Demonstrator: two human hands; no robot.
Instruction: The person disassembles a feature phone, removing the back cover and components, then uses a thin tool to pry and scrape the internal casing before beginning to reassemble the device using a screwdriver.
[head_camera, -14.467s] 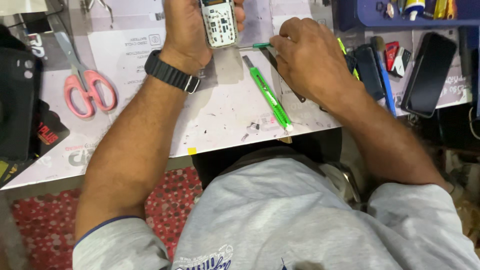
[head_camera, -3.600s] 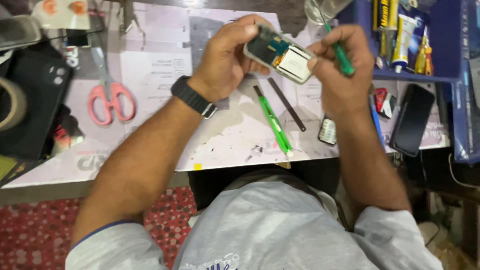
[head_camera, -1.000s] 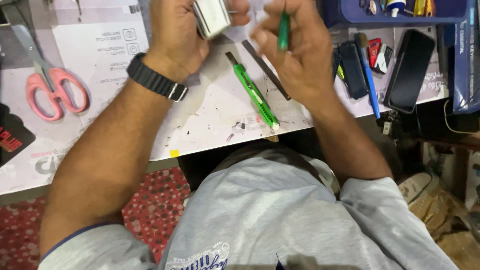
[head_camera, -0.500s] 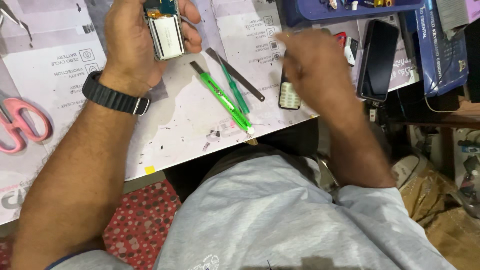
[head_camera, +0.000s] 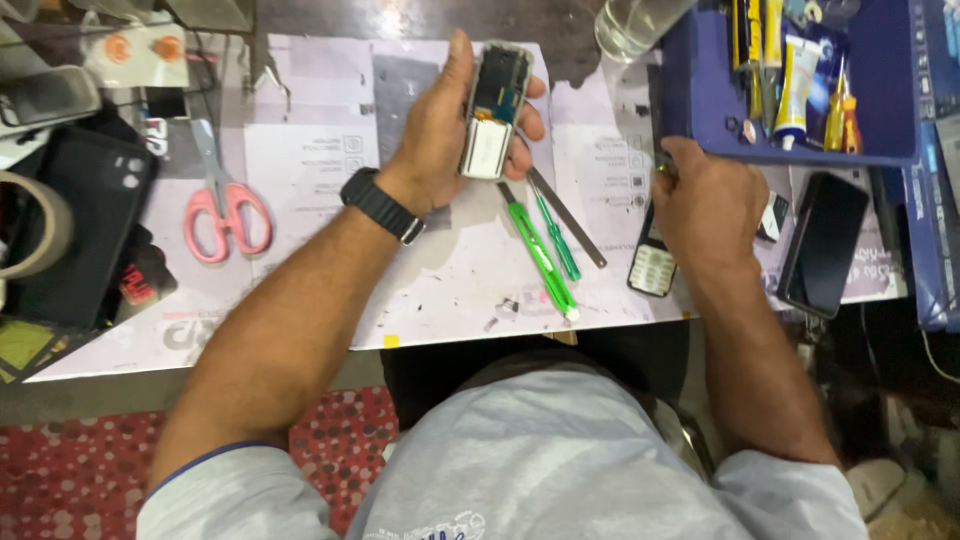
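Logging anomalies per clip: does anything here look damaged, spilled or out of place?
The small phone in the left hand has its back off, circuit board exposed. The white mat is stained and scuffed. Nothing spilled.

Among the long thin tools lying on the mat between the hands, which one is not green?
The flat grey metal strip, lying rightmost and slanted. The wide pry tool and the thin screwdriver beside it are both green.

Right hand (head_camera: 708, 210) has dropped the green screwdriver (head_camera: 556, 238) on the mat — now beside the blue tray (head_camera: 700, 110).

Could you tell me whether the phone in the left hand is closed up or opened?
Opened: the phone in the left hand shows a bare circuit board and silver battery, with no cover.
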